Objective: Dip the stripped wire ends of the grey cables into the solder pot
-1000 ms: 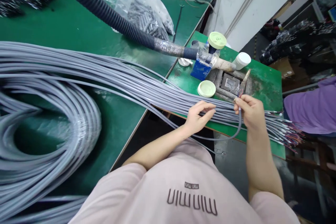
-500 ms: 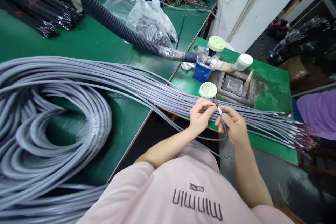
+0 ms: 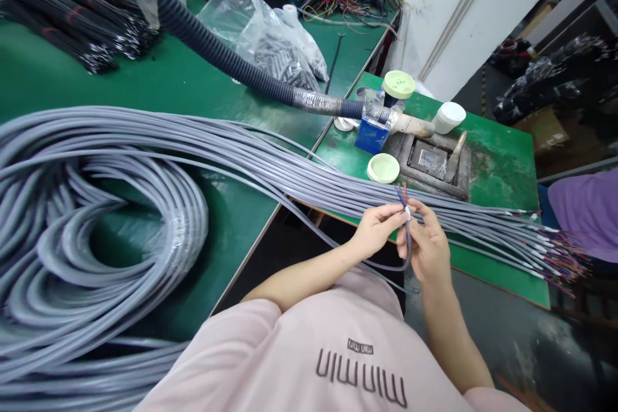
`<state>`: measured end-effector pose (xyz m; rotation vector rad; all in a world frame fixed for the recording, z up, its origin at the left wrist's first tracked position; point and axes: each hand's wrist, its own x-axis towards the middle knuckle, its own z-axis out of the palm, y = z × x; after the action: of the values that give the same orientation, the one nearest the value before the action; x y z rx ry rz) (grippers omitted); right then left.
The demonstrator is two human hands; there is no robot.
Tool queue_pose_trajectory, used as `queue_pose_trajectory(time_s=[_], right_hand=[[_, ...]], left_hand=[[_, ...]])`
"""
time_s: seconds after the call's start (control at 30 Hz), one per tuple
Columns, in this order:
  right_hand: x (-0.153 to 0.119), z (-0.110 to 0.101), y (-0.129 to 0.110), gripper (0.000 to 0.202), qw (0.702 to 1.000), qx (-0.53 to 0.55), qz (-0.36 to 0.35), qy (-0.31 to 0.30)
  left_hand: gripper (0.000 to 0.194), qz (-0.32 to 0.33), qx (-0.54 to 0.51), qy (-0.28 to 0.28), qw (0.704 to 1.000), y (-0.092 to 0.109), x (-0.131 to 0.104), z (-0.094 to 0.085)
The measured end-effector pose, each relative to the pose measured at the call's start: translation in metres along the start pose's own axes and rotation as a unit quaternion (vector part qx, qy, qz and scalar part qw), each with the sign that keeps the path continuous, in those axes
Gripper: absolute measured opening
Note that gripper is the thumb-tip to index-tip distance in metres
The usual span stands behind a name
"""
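Observation:
Between my two hands is the end of a grey cable (image 3: 409,246), pointing up and away from me. A white band (image 3: 408,213) wraps it where thin coloured wires (image 3: 402,195), blue and red among them, fan out. My left hand (image 3: 379,228) pinches at the band from the left, thumb and forefinger together. On the other side my right hand (image 3: 425,246) is closed around the cable just below the band. The cable loops down and back to the left under my hands. Behind them lies a thick bundle of similar grey cables (image 3: 309,174).
A large cable coil (image 3: 186,238) fills the left table. Ahead stand a pale green lid (image 3: 383,168), a blue box (image 3: 373,134), a white cup (image 3: 449,117) and a framed metal pot (image 3: 431,163). A ribbed hose (image 3: 217,48) crosses above. At right is a person's purple sleeve (image 3: 586,212).
Both hands have drawn slightly down with the cable end. The coloured wires now stand upright and spread, and my left fingers have shifted right onto the white band.

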<state>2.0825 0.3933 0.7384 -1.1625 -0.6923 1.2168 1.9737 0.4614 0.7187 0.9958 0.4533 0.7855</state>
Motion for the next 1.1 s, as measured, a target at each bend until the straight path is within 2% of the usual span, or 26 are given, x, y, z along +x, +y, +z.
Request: queue_pose_trajectory(time_s=[0.1,0.17,0.23,0.37,0.5,0.57,0.73,0.9,1.0,1.1], right_hand=[[0.001,-0.013,-0.008,0.032,0.994,-0.102,-0.018,-0.015],[0.004,-0.025,-0.016,0.021,0.981,-0.184,-0.058,-0.004],[0.010,-0.034,-0.026,0.018,0.972,-0.223,-0.077,-0.015],[0.024,-0.035,-0.039,0.019,0.978,-0.175,-0.053,-0.102],[0.036,-0.022,-0.042,0.020,0.971,-0.108,-0.010,-0.213],[0.039,-0.013,-0.038,0.018,0.969,-0.067,-0.009,-0.238],[0.043,0.000,-0.023,0.024,0.989,-0.002,-0.071,-0.129],[0.038,-0.007,-0.010,0.017,0.987,-0.056,-0.148,-0.023],[0.030,-0.014,-0.007,0.010,0.966,-0.158,-0.205,0.025],[0.020,-0.018,-0.008,0.009,0.916,-0.267,-0.293,0.061]], left_hand=[[0.033,-0.043,-0.052,-0.035,0.997,0.006,-0.001,-0.002],[0.030,-0.054,-0.056,-0.040,0.996,0.008,-0.003,-0.004],[0.030,-0.073,-0.058,-0.059,0.994,0.008,-0.005,-0.004],[0.033,-0.111,-0.049,-0.087,0.989,0.008,-0.011,-0.003],[0.036,-0.136,-0.052,-0.125,0.981,0.011,-0.017,-0.004],[0.038,-0.154,-0.066,-0.136,0.976,0.012,-0.018,-0.004],[0.041,-0.153,-0.108,-0.102,0.977,0.014,-0.017,-0.008],[0.039,-0.147,-0.171,-0.042,0.973,0.012,-0.012,-0.015],[0.039,-0.141,-0.195,-0.036,0.970,0.013,-0.009,-0.019],[0.038,-0.134,-0.210,-0.027,0.968,0.015,-0.007,-0.021]])
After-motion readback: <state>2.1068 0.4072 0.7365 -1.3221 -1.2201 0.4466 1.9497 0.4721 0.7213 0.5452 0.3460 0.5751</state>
